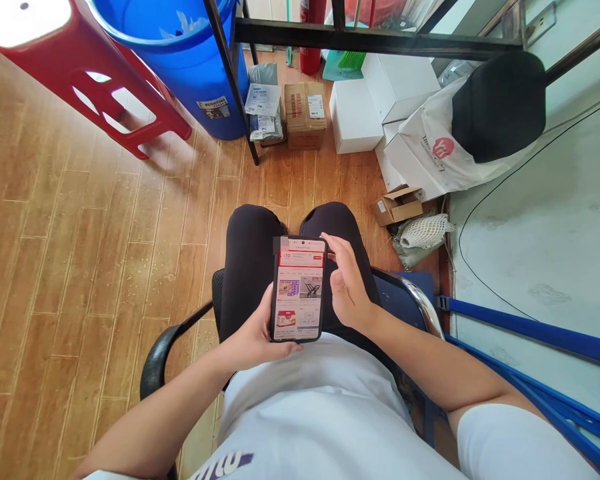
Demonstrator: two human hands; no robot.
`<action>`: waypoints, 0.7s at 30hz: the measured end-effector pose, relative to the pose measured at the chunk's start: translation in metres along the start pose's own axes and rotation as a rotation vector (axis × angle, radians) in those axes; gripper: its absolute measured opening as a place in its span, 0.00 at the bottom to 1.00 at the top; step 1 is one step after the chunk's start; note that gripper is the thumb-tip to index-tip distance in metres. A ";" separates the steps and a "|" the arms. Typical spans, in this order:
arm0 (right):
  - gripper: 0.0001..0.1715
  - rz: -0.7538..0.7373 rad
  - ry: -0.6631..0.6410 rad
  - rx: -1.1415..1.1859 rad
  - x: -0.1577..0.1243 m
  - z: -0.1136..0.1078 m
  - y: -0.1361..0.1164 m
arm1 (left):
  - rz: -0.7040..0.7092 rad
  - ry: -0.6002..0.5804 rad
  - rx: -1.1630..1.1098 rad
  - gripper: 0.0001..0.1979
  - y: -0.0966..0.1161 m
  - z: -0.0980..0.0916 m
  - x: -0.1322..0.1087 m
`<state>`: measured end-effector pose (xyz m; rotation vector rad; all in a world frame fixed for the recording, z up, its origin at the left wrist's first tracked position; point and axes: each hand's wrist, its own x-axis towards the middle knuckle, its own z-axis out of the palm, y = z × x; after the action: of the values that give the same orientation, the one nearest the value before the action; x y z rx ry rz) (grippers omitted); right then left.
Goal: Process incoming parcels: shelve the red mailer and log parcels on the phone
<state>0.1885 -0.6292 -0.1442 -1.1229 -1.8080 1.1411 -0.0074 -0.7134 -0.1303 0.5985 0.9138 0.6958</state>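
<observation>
A black-framed smartphone (300, 293) rests upright in my left hand (257, 340) above my lap. The left thumb lies along the phone's bottom edge, and the other fingers pass behind its left side, mostly hidden. The lit screen shows a red banner at the top and a grid of product pictures below. At the phone's upper right edge is my right hand (349, 287), its index finger stretched toward the top corner and its thumb raised apart from the screen. Whether its fingertips press the edge or only lie beside it, I cannot tell.
Ahead stand a blue bin (180, 73), a red stool (95, 80), a brown carton (305, 123), parcels (263, 100) and white boxes (355, 113) under a dark metal frame. A black armrest (155, 357) is at left; blue folded bars (530, 330) lean by the right wall.
</observation>
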 end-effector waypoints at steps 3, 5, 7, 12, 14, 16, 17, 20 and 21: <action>0.33 0.009 0.008 0.015 0.000 0.001 0.000 | -0.047 0.001 0.016 0.45 0.000 0.000 0.000; 0.33 0.029 0.012 0.042 0.000 0.001 -0.001 | -0.091 0.049 0.056 0.40 0.002 0.000 0.001; 0.32 0.063 0.016 0.090 0.001 0.003 0.000 | -0.115 0.098 0.078 0.37 0.004 0.000 0.001; 0.24 0.204 -0.009 0.265 0.005 0.005 0.006 | -0.135 0.145 0.021 0.39 0.008 0.004 0.002; 0.25 0.254 -0.046 0.324 0.006 0.006 0.010 | -0.146 0.157 -0.067 0.38 0.008 0.003 0.002; 0.27 0.273 -0.061 0.352 0.007 0.006 0.012 | -0.158 0.154 -0.152 0.36 0.007 0.002 0.003; 0.28 0.277 -0.052 0.357 0.007 0.006 0.012 | -0.165 0.146 -0.179 0.35 0.007 0.001 0.003; 0.19 0.294 0.014 0.363 0.009 0.006 0.010 | -0.169 0.134 -0.206 0.33 0.005 -0.002 0.004; 0.17 0.302 0.034 0.368 0.010 0.006 0.009 | -0.166 0.136 -0.213 0.33 0.005 -0.002 0.004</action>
<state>0.1824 -0.6201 -0.1534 -1.2047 -1.3556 1.5465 -0.0083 -0.7068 -0.1298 0.2855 0.9877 0.6795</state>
